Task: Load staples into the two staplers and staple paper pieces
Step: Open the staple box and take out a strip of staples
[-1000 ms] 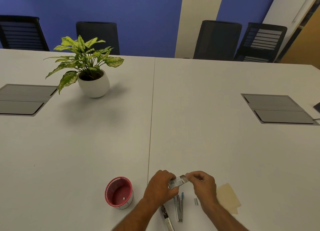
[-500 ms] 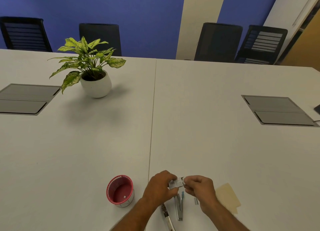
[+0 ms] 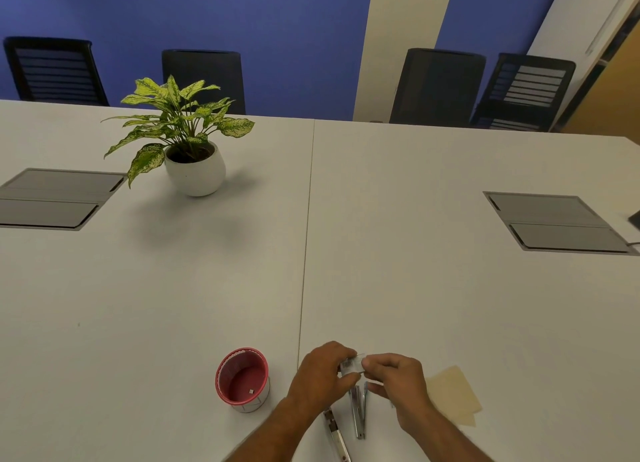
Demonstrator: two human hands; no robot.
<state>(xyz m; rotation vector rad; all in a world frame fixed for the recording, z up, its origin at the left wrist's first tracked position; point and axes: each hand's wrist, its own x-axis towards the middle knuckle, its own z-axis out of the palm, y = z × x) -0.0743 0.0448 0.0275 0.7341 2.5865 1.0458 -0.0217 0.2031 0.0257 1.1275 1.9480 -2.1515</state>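
Low centre of the frame: staple box (image 3: 352, 365) pinched between left hand (image 3: 322, 375) and right hand (image 3: 394, 380), long axis left-right. Below, two open staplers (image 3: 358, 411) point up-frame; paper (image 3: 452, 392) lies right.

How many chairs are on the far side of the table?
4: one chair at far left, one behind the potted plant, and two side by side at right. More may sit outside the frame.
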